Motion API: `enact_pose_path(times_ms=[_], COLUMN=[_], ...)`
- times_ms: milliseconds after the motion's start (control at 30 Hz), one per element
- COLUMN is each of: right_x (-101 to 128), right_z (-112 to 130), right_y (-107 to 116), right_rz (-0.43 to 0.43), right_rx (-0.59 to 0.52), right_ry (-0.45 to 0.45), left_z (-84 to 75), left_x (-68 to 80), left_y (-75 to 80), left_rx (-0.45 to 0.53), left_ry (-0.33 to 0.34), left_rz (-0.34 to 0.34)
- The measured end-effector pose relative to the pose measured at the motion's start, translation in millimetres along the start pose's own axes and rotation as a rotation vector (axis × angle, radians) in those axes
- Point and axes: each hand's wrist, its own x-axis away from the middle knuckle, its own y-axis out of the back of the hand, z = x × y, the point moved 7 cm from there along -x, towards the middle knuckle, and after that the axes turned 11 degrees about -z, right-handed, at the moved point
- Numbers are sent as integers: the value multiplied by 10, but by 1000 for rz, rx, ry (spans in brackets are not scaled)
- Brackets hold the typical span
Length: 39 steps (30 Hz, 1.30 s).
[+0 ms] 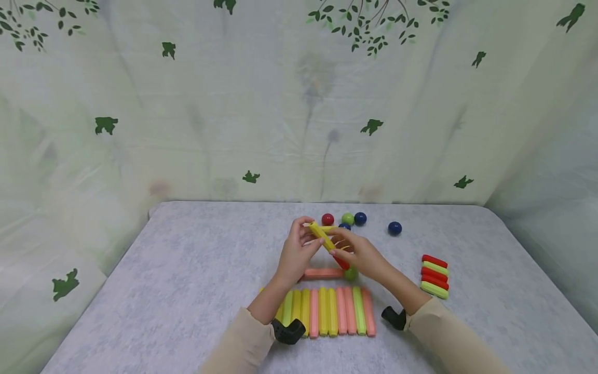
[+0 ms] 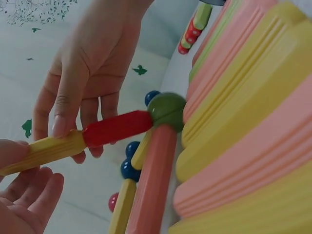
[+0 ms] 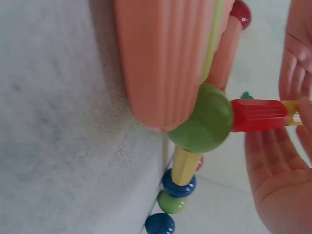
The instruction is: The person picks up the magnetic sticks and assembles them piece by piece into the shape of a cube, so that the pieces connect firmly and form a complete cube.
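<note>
A yellow rod (image 1: 322,236) slants up off the table, joined end to end with a red rod (image 1: 341,262) that meets a green ball (image 1: 351,274). My left hand (image 1: 306,234) pinches the yellow rod's upper end. My right hand (image 1: 338,248) grips its lower part near the red rod. In the left wrist view the yellow rod (image 2: 44,151), red rod (image 2: 117,127) and green ball (image 2: 166,108) form one line. A pink rod (image 2: 153,180) also leaves that ball. In the right wrist view the green ball (image 3: 202,119) touches the row of rods.
A row of yellow, pink and green rods (image 1: 327,311) lies side by side near me. Red (image 1: 327,219), green (image 1: 348,218) and blue balls (image 1: 360,218) sit behind the hands, with one blue ball (image 1: 394,228) apart. Short red and green rods (image 1: 434,275) lie stacked at the right.
</note>
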Motion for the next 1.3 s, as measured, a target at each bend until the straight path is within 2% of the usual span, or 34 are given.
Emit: enact_pose_path(times_ms=[67,167,300,367,567,767,1100,1300], right_x=[-52,-120,-205,-244,-325,-338,-327,-327], right_z=[-18,-86,-183,-223,-322,-412,-405,-403], right_y=[-26,-66,-122,-155,-241,-299,-344,-345], right_rz=[3,9,13,21,56,104,132,125], right_rx=[-15,-30,-41,-27,61,147,203,234], right_ry=[3,-36,-78,-69,-39,-98,-145,-160], left_z=[11,160,393,449,638,768,784,777], left_x=[-54,-181,-307,-326,-370,-360,-371,-361], left_y=[33,109,211,237,239,233,228,247], left_rx=[-87,-228,-423,-496,-664,-712,-787,-751], left_ry=[-42,-55,-1,15,43,124,147,158], left_rz=[-6,0,32,53,132,174,199,221])
